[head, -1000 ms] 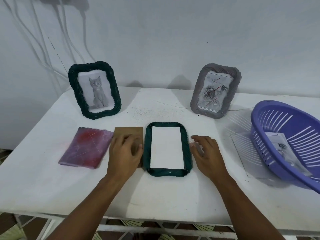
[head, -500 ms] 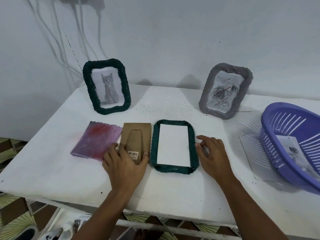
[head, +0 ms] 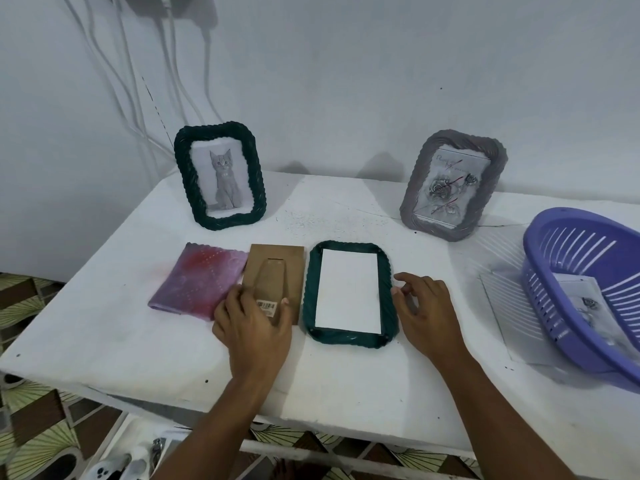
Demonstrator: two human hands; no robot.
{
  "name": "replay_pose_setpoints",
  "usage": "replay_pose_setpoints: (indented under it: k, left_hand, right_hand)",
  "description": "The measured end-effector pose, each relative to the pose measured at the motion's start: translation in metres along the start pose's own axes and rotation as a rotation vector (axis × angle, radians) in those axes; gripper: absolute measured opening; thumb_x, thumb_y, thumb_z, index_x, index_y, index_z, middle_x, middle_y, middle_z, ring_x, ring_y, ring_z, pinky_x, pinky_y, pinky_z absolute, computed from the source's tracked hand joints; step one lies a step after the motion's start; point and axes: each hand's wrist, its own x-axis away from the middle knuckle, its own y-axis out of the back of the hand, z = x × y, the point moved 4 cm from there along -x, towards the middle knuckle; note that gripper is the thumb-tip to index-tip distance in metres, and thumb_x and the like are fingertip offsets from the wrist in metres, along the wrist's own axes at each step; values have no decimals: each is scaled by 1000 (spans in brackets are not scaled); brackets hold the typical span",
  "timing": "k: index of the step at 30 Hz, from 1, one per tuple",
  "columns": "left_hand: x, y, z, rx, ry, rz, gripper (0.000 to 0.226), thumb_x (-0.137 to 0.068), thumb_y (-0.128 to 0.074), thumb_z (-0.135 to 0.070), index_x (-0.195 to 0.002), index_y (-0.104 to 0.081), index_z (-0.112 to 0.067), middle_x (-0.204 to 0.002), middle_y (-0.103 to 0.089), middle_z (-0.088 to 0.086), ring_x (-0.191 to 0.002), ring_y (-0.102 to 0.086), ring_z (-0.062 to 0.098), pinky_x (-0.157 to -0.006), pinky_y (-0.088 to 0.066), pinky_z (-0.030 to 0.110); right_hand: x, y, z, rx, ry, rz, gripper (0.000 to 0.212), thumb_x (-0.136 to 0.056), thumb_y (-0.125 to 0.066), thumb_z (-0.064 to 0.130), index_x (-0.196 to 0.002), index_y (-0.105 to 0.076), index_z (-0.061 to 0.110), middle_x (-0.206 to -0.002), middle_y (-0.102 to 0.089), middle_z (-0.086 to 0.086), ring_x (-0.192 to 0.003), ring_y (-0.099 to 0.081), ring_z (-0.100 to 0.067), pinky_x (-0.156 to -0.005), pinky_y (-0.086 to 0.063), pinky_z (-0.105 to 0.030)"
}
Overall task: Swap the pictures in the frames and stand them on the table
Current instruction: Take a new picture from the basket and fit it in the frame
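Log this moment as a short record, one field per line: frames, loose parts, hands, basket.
standing frames: dark green frame with cat picture back left; grey frame with rose picture back right
flat frame: second dark green frame lying face down, white sheet in its opening
backing board: brown, stand side up, left of the flat frame
cloth: pink-purple, far left
left hand: grips the board's near end
right hand: fingertips at the flat frame's right edge
basket: purple, right edge, holds a rose picture

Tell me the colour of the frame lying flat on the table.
Dark green frame, white sheet inside; head view.
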Motion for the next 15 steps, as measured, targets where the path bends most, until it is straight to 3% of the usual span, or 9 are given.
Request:
replay_pose_setpoints:
  k: [6, 12, 15]
  left_hand:
    - [-2, 13, -6, 86, 24, -14, 67, -73, -40, -62, -109, -56, -7, -125, -52, 13, -116, -40, 32, -94, -32, 47]
    - [12, 24, -47, 206, 23, 33, 50, -82, -59, -48, -111, -55, -9, -125, -53, 8, -117, -38, 26, -96, -29, 42]
    - [34, 13, -67, 228, -18, 71, 55, -79, -54, -53, -111, -54, -9, -124, -52, 6, -116, -38, 24, -94, -31, 42]
  right_hand:
    - [0, 0, 0, -11, -1, 14, 24, -91, -61, 22, -113, -64, 14, -86, -57, 11, -88, -48, -15, -81, -37, -27]
    - [-1, 1, 3, -42, 5, 24, 23, -91, -60, 21, -112, -65, 14, -82, -57, 12, -83, -49, -15, -79, -42, -30]
    - [-1, 3, 3, -49, 2, 30, 22, -91, -60, 21, -112, -65, 15, -80, -56, 12, -82, -49, -15, -76, -40, -29]
